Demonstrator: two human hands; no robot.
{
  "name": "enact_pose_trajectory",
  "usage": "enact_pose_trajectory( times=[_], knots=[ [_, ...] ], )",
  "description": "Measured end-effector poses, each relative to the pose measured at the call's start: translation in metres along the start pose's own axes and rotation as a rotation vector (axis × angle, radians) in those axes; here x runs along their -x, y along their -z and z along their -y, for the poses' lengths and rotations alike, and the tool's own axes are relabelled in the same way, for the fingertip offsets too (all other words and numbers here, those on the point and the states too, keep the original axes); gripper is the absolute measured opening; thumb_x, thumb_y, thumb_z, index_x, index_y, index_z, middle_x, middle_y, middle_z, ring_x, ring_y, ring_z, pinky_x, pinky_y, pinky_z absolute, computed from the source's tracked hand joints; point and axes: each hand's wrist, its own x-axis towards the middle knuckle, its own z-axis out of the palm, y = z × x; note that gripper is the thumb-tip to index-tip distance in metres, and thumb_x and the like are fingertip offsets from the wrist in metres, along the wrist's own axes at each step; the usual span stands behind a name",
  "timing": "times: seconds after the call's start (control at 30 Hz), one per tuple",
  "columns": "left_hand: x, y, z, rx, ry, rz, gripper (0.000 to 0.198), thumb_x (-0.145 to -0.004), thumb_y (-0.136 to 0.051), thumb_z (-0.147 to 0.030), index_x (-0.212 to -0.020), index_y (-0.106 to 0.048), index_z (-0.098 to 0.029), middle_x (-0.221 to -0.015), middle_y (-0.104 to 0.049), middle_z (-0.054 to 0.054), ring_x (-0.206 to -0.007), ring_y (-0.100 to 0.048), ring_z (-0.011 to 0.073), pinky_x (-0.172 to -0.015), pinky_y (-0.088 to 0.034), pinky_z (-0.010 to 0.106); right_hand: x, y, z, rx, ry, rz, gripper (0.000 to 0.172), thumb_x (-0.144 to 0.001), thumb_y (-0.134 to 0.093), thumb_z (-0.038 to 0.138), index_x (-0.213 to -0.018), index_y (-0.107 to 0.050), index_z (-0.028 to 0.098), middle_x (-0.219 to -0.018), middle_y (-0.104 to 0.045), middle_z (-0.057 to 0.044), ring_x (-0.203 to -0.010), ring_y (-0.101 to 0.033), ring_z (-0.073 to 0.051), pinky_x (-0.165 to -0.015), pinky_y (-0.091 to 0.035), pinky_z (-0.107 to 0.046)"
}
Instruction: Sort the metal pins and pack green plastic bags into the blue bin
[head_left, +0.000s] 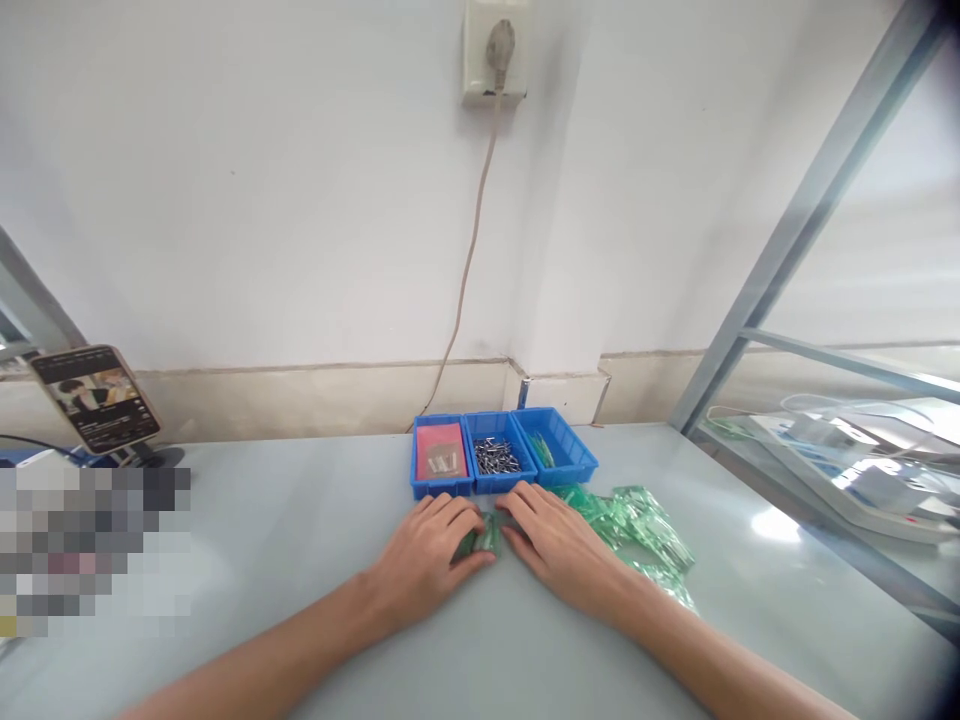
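Green and glossy, a small packet (487, 534) sits between the two hands, just in front of a row of three blue bins, low at the grey surface (300, 560); the left hand (431, 540) has its thumb and fingers curled around the packet's left part, a narrow grip that holds it; the right hand (555, 535) reaches in from the other side, palm down, its fingertips just beside the packet's right end, though I cannot tell whether they touch it or how narrow that grip is; behind the left hand, the left bin (442, 488) has a pink lining (435, 437) with small pale pieces (444, 460) on it; the middle bin (491, 485) carries a heap of small metal parts (495, 456); the right bin (574, 472) has a few thin green pieces (541, 450) along its left side; a loose pile of shiny green packets (645, 520) lies beside the right hand and forearm; far to the left, a phone (97, 398) with a lit screen leans on a stand; above, a plug (501, 45) sits in a wall socket (472, 60), its cord (476, 230) trailing down behind the bins.
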Motion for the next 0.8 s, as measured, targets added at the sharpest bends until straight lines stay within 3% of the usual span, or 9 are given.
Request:
enact_pose_trajectory(
  times=[0.13,0.27,0.4,0.67,0.8],
  knots=[
    [0.0,-0.001,0.001,-0.006,-0.017,-0.017,0.02,-0.11,-0.058,-0.04,-0.11,-0.062,-0.021,-0.114,-0.073,0.005,-0.099,-0.064,0.0233,-0.089,-0.047,0.039,0.0,0.001,0.001,-0.009,0.016,0.013,0.02,-0.105,-0.056,0.014,-0.124,-0.059,0.021,-0.109,-0.065,-0.008,-0.097,-0.066,-0.026,-0.086,-0.055,-0.041],
    [0.0,-0.002,0.002,0.005,-0.029,-0.043,0.017,-0.112,-0.053,-0.036,-0.112,-0.062,-0.021,-0.112,-0.075,0.004,-0.099,-0.066,0.0226,-0.088,-0.047,0.038,-0.001,0.0,0.001,0.005,0.032,0.037,0.011,-0.108,-0.055,0.015,-0.111,-0.062,0.022,-0.103,-0.064,-0.006,-0.093,-0.064,-0.024,-0.084,-0.053,-0.039],
    [0.0,-0.001,0.002,0.009,-0.055,-0.066,0.015,-0.114,-0.049,-0.03,-0.113,-0.061,-0.021,-0.111,-0.075,0.004,-0.098,-0.067,0.0217,-0.088,-0.048,0.037,-0.001,-0.004,-0.002,0.039,0.025,0.036,0.012,-0.11,-0.052,0.017,-0.102,-0.06,0.021,-0.1,-0.063,-0.005,-0.089,-0.062,-0.023,-0.081,-0.051,-0.037],
    [-0.001,0.002,0.001,-0.015,-0.055,-0.108,0.024,-0.114,-0.046,-0.039,-0.109,-0.061,-0.021,-0.102,-0.074,0.004,-0.089,-0.065,0.0217,-0.082,-0.048,0.037,-0.001,0.0,0.001,-0.01,0.064,-0.075,0.019,-0.113,-0.046,0.02,-0.1,-0.06,0.021,-0.097,-0.063,-0.005,-0.085,-0.061,-0.021,-0.078,-0.051,-0.034],
    [0.0,-0.001,0.004,-0.066,-0.046,-0.129,0.024,-0.115,-0.042,-0.031,-0.106,-0.062,-0.02,-0.095,-0.072,0.004,-0.086,-0.064,0.0207,-0.078,-0.047,0.036,-0.001,0.007,0.007,-0.083,0.068,-0.129,0.021,-0.113,-0.044,0.021,-0.105,-0.063,0.022,-0.099,-0.065,-0.007,-0.087,-0.062,-0.022,-0.078,-0.053,-0.034]
  ],
)
